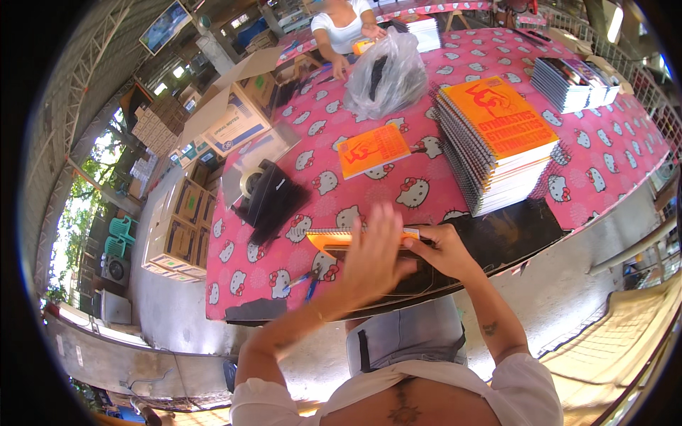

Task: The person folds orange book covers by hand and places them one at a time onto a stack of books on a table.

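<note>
An orange spiral notebook lies tilted at the table's near edge, its wire binding along the far side. Over its middle is my left hand, fingers stretched out and blurred by motion. My right hand grips the notebook's right end, thumb on the near side. Beneath both hands is a black mat. Another orange notebook lies flat beyond them. To the right rises a tall stack of orange spiral notebooks.
A black tape dispenser and pens are on the left of the pink patterned table. Farther off are a clear plastic bag, another notebook stack and a person in white. Cardboard boxes stand beside the table.
</note>
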{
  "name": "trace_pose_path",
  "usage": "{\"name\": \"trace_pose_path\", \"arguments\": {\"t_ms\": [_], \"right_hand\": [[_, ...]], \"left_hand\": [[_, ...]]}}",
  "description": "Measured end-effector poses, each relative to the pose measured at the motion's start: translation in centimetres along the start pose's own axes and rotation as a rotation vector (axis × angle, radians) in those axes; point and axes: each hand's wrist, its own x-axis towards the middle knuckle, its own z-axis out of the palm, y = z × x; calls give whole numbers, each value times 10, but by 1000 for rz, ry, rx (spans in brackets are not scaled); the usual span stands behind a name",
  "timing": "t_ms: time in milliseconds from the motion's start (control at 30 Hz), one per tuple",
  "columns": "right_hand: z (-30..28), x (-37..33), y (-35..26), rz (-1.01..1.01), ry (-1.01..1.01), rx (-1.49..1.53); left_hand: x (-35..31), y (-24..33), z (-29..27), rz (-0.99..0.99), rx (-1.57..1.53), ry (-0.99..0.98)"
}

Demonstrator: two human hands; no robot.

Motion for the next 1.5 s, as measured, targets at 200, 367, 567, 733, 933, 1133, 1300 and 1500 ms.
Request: {"name": "trace_pose_path", "arguments": {"t_ms": [200,367,567,733,933,1133,1300,1500], "right_hand": [[7,3,6,-135,91,105],[6,3,-8,-102,58,53],[-21,8,-16,-8,30,257],[-53,31,-44,-111,-279,-36],[-38,41,-46,-342,-206,-207],[-3,23,-47,-280,240,-368],[-23,-21,-147,-528,257,-106],[-170,31,-142,-218,291,550]], "left_hand": [[23,-4,-4,4,-97,8],[-12,12,-14,29,-303,125],[26,-26,-23,10,-450,144],[31,-27,-25,-11,-444,76],[26,-21,-27,-23,-452,78],[24,-35,-50,11,-474,66],[96,-8,-159,-119,-1289,396],[284,-43,-111,301,-791,388]]}}
